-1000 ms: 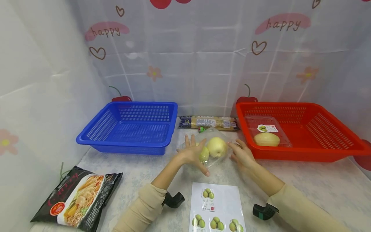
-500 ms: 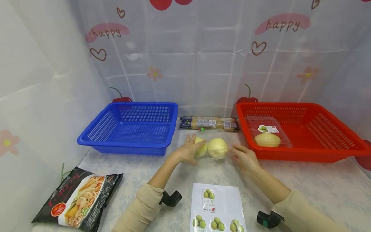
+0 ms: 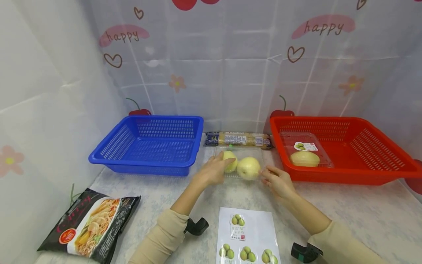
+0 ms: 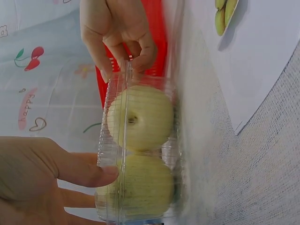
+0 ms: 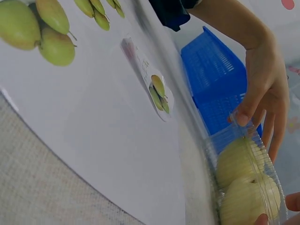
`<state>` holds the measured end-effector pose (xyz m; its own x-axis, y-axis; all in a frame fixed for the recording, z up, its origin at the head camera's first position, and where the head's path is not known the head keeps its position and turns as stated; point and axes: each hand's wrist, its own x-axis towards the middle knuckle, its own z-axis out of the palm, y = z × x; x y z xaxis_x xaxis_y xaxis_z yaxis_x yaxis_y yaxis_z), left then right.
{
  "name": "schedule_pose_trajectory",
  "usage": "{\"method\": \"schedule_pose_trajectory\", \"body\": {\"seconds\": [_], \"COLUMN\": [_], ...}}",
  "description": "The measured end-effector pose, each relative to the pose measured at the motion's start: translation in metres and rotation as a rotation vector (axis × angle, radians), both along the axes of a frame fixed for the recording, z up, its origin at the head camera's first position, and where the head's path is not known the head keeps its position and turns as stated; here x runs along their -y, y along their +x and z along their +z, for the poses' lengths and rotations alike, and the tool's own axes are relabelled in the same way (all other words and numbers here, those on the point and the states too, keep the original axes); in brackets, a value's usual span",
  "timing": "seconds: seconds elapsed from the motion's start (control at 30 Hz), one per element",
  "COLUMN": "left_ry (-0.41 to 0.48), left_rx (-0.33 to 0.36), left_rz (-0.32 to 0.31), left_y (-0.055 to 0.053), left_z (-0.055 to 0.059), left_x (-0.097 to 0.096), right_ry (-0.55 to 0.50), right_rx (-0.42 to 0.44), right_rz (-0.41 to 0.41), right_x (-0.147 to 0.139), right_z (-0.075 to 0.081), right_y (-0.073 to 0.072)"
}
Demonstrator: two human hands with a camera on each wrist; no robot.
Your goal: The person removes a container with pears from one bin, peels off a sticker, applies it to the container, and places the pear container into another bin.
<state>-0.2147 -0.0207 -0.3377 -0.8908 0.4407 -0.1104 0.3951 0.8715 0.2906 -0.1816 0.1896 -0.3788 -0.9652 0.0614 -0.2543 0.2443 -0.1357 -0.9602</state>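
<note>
A clear plastic clamshell container (image 3: 245,151) with two round pale yellow pears (image 3: 248,168) inside lies mid-table, its lid down over them. My left hand (image 3: 211,172) holds its left end, the thumb at the near rim and the other fingers reaching over the lid and far side. At the right end, my right hand (image 3: 279,182) pinches the rim between thumb and bent fingers, as the left wrist view shows. Closer to me lies a white sheet (image 3: 257,234) of stickers with pear pictures; one sticker (image 5: 159,93) stands partly lifted off it.
A blue basket (image 3: 141,161) stands back left. The red basket (image 3: 343,175) at back right holds another clear container (image 3: 321,152) with a pear and a sticker on its lid. Behind lies a long noodle packet (image 3: 239,139); a black noodle bag (image 3: 90,223) lies front left.
The container, tilted and blurred earlier, now lies squarer and flatter. My left hand has drawn in its spread fingers to the left end; the right hand has gone onto the right rim.
</note>
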Motion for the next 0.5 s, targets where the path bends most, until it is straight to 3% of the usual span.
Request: {"method": "schedule_pose_trajectory", "body": {"seconds": [0.13, 0.27, 0.33, 0.4, 0.43, 0.5], "left_ry": [0.0, 0.008, 0.028, 0.067, 0.078, 0.085], "left_rx": [-0.026, -0.202, -0.312, -0.361, -0.357, -0.277], "left_rz": [0.032, 0.05, 0.038, -0.004, -0.038, -0.126], "left_y": [0.004, 0.012, 0.017, 0.021, 0.023, 0.026], "left_z": [-0.001, -0.002, -0.002, 0.0, 0.001, 0.003], "left_x": [-0.001, -0.002, -0.003, -0.004, -0.005, -0.007], "right_ry": [0.036, 0.218, 0.326, 0.42, 0.452, 0.516], "right_rx": [0.001, 0.018, 0.01, -0.039, -0.085, -0.226], "right_rz": [0.023, 0.118, 0.224, 0.356, 0.427, 0.562], "right_x": [-0.003, -0.009, -0.011, -0.014, -0.014, -0.015], "right_z": [-0.003, -0.009, -0.013, -0.015, -0.016, -0.016], "right_y": [0.0, 0.004, 0.008, 0.012, 0.015, 0.019]}}
